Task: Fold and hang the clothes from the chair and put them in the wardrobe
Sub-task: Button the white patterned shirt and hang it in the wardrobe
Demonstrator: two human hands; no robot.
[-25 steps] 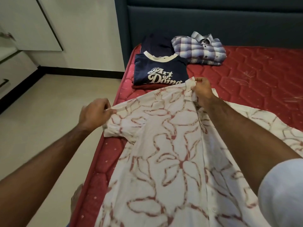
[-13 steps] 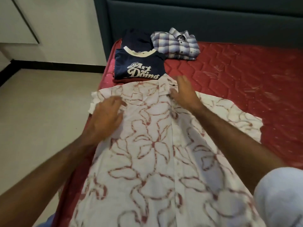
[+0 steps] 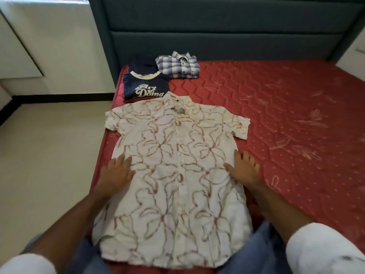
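A white short-sleeved shirt with a red floral pattern (image 3: 173,165) lies spread flat, front up, on the red mattress (image 3: 286,125), collar pointing away from me. My left hand (image 3: 118,171) presses flat on the shirt's left side with fingers straight. My right hand (image 3: 244,168) lies flat at the shirt's right edge, fingers spread, partly on the mattress. Beyond the collar sits a folded navy T-shirt with white lettering (image 3: 146,88), and a folded blue checked shirt (image 3: 177,65) behind it to the right.
A dark teal headboard (image 3: 217,36) stands at the far end of the bed. Another dark folded garment (image 3: 142,63) lies behind the navy T-shirt. Beige floor (image 3: 49,155) runs along the bed's left side. White cabinet fronts (image 3: 19,46) are at far left.
Both hands let go of the collar and shoulder, then slid down the shirt toward me and outward. The shirt now lies flat with both sleeves spread.
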